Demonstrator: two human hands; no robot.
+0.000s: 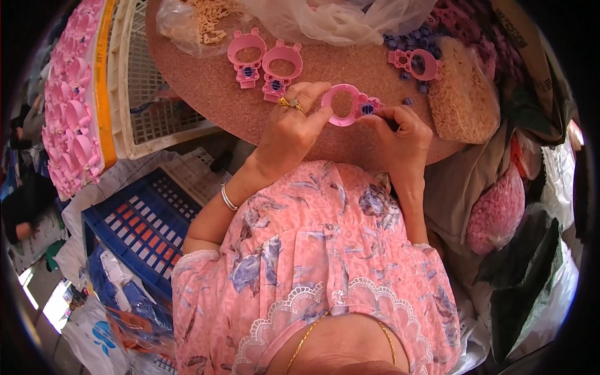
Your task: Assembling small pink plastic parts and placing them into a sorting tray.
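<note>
While your left hand (294, 127) and right hand (406, 134), nearly closed, pinch a pink plastic ring (357, 105) at upper centre, two matching blue-fitted rings (247, 65) look done, and loose blue plastic blocks (403, 42) upper right seemingly remain.

The pink ring piece (358, 106) I held looked like smooth plastic, the tabletop (206, 87) matt, grainy. At twelve o'clock lay crinkled, translucent film (337, 26); at eight, a blue plastic basket (95, 215). My dress (312, 256) was cloth, my bracelet (227, 196) shiny metal.
</note>
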